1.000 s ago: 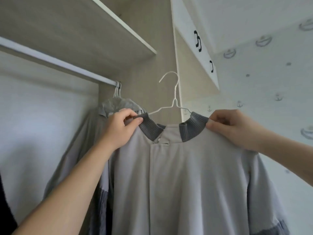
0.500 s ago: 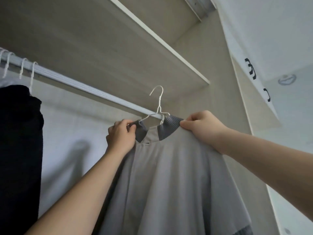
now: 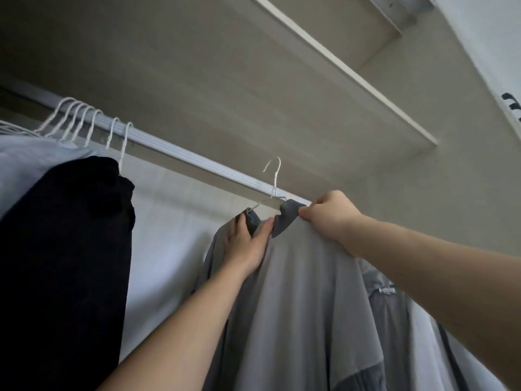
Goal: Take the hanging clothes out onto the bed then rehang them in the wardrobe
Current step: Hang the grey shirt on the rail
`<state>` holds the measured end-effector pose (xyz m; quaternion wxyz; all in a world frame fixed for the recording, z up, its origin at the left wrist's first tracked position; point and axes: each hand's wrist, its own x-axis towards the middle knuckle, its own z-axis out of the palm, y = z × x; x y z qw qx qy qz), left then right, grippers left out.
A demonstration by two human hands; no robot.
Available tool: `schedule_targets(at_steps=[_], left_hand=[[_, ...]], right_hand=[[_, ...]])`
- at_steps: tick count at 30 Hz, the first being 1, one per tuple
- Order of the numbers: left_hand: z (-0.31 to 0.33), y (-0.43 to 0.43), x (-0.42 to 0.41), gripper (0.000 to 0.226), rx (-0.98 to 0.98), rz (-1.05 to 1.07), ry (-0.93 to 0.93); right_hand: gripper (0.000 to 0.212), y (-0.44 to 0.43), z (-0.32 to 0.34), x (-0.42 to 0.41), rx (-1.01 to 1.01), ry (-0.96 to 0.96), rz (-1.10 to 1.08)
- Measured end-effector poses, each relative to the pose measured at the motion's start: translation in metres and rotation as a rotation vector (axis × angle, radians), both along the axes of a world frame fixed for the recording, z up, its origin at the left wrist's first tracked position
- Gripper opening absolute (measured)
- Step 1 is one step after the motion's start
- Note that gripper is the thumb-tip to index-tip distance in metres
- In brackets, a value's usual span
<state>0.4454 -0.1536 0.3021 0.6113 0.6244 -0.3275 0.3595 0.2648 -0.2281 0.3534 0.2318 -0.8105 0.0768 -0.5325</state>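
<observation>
Both grips pinching: left hand (image 3: 244,245) on ribbed collar (image 3: 287,220) of grey jacket (image 3: 304,294), right hand (image 3: 329,218) at collar's 3 o'clock. Jacket hanging just under rail (image 3: 180,150). Wire hanger hook (image 3: 274,176) sticking up at 12 o'clock, seemingly not catching yet. Best lifting hook over rail, lowering straight, avoiding black garment (image 3: 64,249) at 9 o'clock.

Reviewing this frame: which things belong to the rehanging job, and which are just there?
In the job:
- grey jacket, gripped at the collar by left hand and right hand
- white wire hanger inside it
- wardrobe rail

Just there:
- black garment, on the rail
- pale blue garment
- shelf above
</observation>
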Motion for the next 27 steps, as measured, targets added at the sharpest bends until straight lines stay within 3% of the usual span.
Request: schedule_targets(at_steps=[7,13,17,22,24,27], left_hand=[[-0.011,0.000,0.027,0.093,0.089,-0.056,0.087],[-0.024,-0.009,0.040,0.091,0.062,-0.098,0.060],[-0.032,-0.019,0.044,0.078,0.050,-0.095,-0.061],[-0.037,-0.033,0.046,0.074,0.050,-0.033,-0.150],[-0.037,-0.040,0.045,0.069,0.042,-0.023,-0.197],[-0.038,-0.057,0.043,0.069,0.054,-0.014,-0.246]], right_hand=[[0.028,0.001,-0.009,0.030,0.025,0.081,-0.010],[0.021,-0.006,-0.018,0.036,-0.012,0.143,0.007],[0.020,-0.015,-0.021,0.029,-0.346,0.179,-0.207],[0.067,-0.026,-0.044,0.017,-1.080,0.218,-0.647],[0.080,-0.032,-0.050,0.014,-1.148,0.284,-0.715],[0.088,-0.045,-0.051,0.013,-1.088,0.408,-0.764]])
